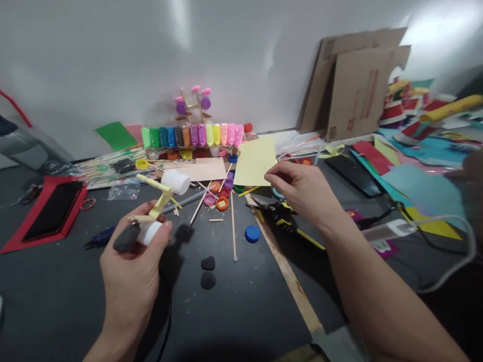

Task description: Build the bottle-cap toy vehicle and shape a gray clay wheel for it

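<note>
My left hand [134,256] is closed around a small handmade model [160,203] of white cylindrical pieces joined by pale yellow strips, with a dark grey lump [127,236] at its near end. My fingers hide part of it. My right hand [302,191] pinches the lower right edge of a pale yellow sheet of paper [256,161] between thumb and fingers. Under that hand lie black and yellow pliers [283,218]. A blue bottle cap [252,234] and two flat black pieces [208,271] rest on the dark table between my hands.
Colourful clay packs [192,136] line the back wall. Bottle caps [222,203] and thin sticks [233,226] are scattered in the middle. Cardboard sheets [354,95] lean at back right. A phone [354,173] and a white cable [468,241] are on the right, another phone [53,211] left.
</note>
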The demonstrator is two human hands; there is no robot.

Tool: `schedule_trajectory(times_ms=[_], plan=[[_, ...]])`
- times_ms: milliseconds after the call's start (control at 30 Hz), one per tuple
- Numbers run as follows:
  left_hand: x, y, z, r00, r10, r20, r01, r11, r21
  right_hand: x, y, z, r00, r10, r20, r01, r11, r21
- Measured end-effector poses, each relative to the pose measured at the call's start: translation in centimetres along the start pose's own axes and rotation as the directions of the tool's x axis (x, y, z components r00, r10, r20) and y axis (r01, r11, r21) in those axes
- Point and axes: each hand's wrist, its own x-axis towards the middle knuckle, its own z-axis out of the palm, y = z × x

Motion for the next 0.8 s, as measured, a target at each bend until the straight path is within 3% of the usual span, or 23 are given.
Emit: schedule_trajectory(times_ms=[100,167,300,433,667,733,800], plan=[[-0.1,-0.1,0.0,0.999,-0.039,0.008,0.039,0.999,0.019,0.2,0.8,-1.1,0.999,0.045,-0.031,-0.05,0.977,-0.207],[-0.1,-0.2,0.1,0.998,-0.063,0.025,0.062,0.998,0.018,0.3,1.2,-1.7,0.998,0.064,0.011,-0.058,0.947,-0.315],[0.1,-0.4,0.2,0.996,-0.087,0.006,0.087,0.996,-0.005,0.7,1.2,-1.3,0.953,0.081,0.292,0.061,0.893,-0.445],[0.1,-0.2,0.2,0.992,-0.124,-0.002,0.124,0.991,-0.058,0.9,0.6,1.2,0.845,0.059,0.531,0.232,0.855,-0.464],[-0.4,0.9,0.5,0.981,-0.185,-0.052,0.183,0.982,-0.046,-1.1,-2.8,4.3,0.669,-0.107,0.735,0.467,0.83,-0.305],[-0.4,0.9,0.7,0.975,-0.204,-0.085,0.202,0.979,-0.025,-1.3,-3.1,4.6,0.651,-0.136,0.747,0.493,0.823,-0.281],[-0.3,0.5,0.8,0.976,-0.188,-0.111,0.19,0.982,0.001,-0.9,-2.7,4.9,0.683,-0.106,0.723,0.474,0.817,-0.327]])
